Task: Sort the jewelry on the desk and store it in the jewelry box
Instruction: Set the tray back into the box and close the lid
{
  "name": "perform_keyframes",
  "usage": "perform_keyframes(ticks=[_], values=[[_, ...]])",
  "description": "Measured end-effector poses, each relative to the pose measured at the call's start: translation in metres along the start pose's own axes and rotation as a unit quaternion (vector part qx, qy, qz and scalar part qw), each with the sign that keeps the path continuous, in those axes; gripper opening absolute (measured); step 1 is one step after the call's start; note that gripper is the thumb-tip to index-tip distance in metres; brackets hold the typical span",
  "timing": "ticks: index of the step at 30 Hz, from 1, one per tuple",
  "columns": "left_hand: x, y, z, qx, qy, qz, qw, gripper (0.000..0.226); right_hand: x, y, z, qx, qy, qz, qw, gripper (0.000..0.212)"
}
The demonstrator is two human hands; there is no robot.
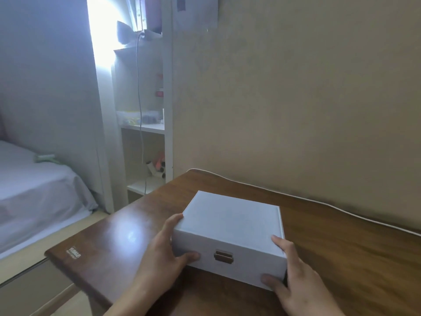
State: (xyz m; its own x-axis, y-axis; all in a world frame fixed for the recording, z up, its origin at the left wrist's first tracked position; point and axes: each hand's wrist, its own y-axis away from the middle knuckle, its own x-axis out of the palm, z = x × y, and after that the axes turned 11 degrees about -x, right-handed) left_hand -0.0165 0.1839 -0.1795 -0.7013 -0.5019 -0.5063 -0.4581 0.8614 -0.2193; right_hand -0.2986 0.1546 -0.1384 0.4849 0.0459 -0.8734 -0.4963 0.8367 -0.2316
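Gripping closed jewelry box (230, 231) on desk (127, 238): left hand (166, 254) and right hand (293, 277) clasp its sides. Clasp (223, 257) sits between thumbs; next probably unlatch, lift lid.

**Box on table, my hands either side**

Jewelry box (230, 233) sits on table (127, 238), near edge. My left hand (164, 254) at its left side, right hand (293, 281) at its right corner. Cable (319, 202) behind, along wall. Shelf (143, 128) and bed (38, 190) left of table.
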Motion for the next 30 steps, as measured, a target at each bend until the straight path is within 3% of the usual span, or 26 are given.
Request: perform_keyframes(ticks=[8, 24, 27, 30], values=[[0.005, -0.088, -0.011, -0.045, -0.085, -0.025, 0.995, 0.086, 0.019, -0.095, -0.01, -0.034, -0.02, -0.028, 0.999, 0.069], [0.054, -0.314, 0.017, -0.11, -0.069, -0.021, 0.991, 0.082, 0.069, -0.297, -0.044, -0.002, -0.011, -0.089, 0.996, 0.066], [0.059, -0.32, 0.033, -0.128, -0.059, -0.033, 0.989, 0.062, 0.074, -0.301, -0.049, 0.006, -0.006, -0.098, 0.995, 0.07], [0.065, -0.307, 0.043, -0.123, -0.084, -0.06, 0.987, 0.05, 0.081, -0.293, -0.05, 0.044, -0.011, -0.07, 0.996, 0.088]])
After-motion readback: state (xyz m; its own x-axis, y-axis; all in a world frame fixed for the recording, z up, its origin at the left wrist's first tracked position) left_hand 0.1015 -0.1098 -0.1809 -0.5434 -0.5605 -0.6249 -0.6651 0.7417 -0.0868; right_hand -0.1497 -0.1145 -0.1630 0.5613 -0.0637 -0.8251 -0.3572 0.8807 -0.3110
